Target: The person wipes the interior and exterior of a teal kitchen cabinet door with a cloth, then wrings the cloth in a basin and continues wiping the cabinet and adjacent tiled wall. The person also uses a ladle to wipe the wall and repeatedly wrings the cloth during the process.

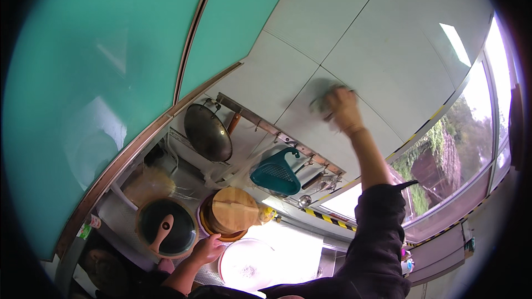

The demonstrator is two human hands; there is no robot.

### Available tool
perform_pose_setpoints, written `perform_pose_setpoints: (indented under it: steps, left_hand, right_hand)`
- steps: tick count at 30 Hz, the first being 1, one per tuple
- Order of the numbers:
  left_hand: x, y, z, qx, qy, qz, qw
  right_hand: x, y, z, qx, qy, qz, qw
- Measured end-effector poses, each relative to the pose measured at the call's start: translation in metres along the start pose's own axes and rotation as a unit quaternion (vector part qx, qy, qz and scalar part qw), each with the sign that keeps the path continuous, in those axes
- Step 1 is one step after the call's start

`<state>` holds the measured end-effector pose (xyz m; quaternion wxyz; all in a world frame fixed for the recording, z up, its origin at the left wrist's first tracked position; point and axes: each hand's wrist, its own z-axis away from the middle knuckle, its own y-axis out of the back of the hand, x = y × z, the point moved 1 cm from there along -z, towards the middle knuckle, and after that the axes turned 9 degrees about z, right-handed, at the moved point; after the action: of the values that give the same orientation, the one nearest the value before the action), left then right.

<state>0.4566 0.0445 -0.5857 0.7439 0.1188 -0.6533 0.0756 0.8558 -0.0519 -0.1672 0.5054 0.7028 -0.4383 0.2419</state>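
Note:
My right hand (344, 110) is raised against the tiled wall (303, 50), closed on a greenish cloth (322, 104), blurred. Low down, my left hand (208, 249) hovers at or near the edge of a stack of bowls topped with a round wooden lid (235, 209); whether it touches is unclear. Right beside that hand lies a white basin with a red rim (247, 263), and to its left a pot with a glass lid and a pinkish handle (162, 232). Below my right hand runs a metal hook rail (286, 137).
From the rail hang a wok (208, 133), a teal strainer (276, 174) and small utensils. Green cabinet doors (104, 70) fill the upper left. A window (449, 153) with striped tape borders the right. A yellow-capped bottle (267, 214) stands behind the wooden lid.

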Motion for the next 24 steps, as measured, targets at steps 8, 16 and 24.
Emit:
perform_pose_setpoints:
  steps: [8, 16, 24]
  left_hand:
    - [0.005, -0.008, 0.000, -0.008, 0.048, 0.010, 0.999]
    - [0.001, -0.007, 0.000, -0.022, 0.039, 0.008, 0.999]
    - [-0.014, -0.009, -0.007, -0.035, 0.083, -0.010, 0.996]
  right_hand:
    - [0.121, 0.081, -0.048, 0.229, -0.291, 0.138, 0.919]
    - [0.032, 0.012, 0.024, 0.153, -0.249, 0.002, 0.956]
    - [0.144, 0.099, -0.017, 0.186, -0.271, 0.056, 0.943]
